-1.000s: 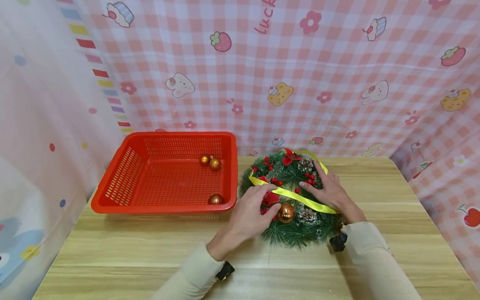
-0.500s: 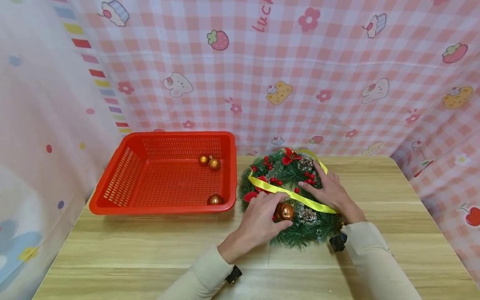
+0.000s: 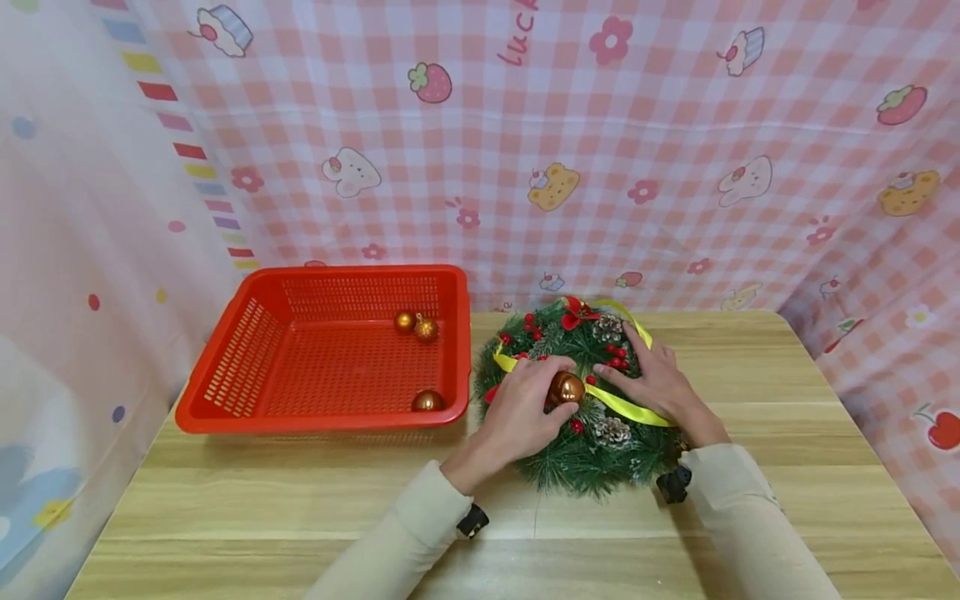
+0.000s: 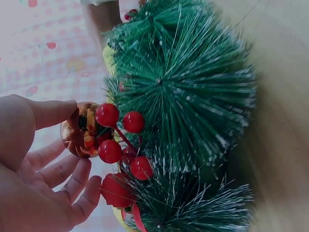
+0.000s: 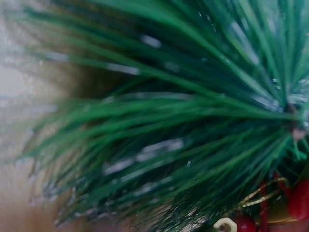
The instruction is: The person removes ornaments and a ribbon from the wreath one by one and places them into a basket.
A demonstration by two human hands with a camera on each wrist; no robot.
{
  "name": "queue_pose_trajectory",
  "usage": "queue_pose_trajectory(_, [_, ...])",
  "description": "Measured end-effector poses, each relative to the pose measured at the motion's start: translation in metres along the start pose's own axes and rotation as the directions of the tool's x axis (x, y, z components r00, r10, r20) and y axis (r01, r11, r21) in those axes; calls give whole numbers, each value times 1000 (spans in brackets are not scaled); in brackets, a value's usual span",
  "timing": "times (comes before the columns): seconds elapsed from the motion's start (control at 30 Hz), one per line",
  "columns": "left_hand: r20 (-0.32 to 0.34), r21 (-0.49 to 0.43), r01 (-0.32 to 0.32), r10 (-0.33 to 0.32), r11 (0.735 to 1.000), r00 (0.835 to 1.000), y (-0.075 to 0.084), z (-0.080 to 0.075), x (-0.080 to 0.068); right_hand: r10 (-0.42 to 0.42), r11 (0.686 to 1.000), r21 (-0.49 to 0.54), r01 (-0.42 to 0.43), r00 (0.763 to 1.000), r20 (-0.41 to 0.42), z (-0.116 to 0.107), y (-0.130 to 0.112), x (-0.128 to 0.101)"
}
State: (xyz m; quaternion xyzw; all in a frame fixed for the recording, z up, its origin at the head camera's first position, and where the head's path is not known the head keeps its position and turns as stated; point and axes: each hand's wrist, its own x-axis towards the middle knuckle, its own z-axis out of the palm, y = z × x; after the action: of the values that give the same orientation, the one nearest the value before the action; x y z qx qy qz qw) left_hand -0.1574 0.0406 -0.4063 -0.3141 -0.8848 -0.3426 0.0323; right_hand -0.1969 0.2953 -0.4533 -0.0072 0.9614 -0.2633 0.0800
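Note:
A green Christmas wreath (image 3: pixel 570 467) with pine cones, red berries (image 4: pixel 110 151) and red flowers lies on the table, a yellow ribbon (image 3: pixel 628 408) running across it. Between thumb and fingers, my left hand (image 3: pixel 525 408) grips a shiny copper bauble (image 3: pixel 567 388) over the wreath's middle. The left wrist view shows that bauble (image 4: pixel 79 137) right behind the berries. My right hand (image 3: pixel 656 383) rests on the wreath's right side, fingers spread and the thumb toward the centre. Pine needles (image 5: pixel 193 116) fill the right wrist view, where that hand is hidden.
Left of the wreath stands a red plastic basket (image 3: pixel 322 423). Inside are a small gold bauble (image 3: pixel 405 322), a glittery gold bauble (image 3: pixel 426 330) and a copper bauble (image 3: pixel 427 401). A checked curtain (image 3: pixel 450 167) hangs behind the wooden table (image 3: pixel 315 517).
My left hand has come off the ribbon, taken hold of the copper bauble on the wreath's lower part and moved it up toward the wreath's middle. My right hand has stayed in place.

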Motion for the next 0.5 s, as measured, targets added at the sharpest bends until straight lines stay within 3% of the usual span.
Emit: queue_pose_trajectory(0.5, [-27, 44, 7, -5, 999, 1000, -3, 2, 20, 14, 1000, 6, -14, 1000, 18, -1, -1, -1])
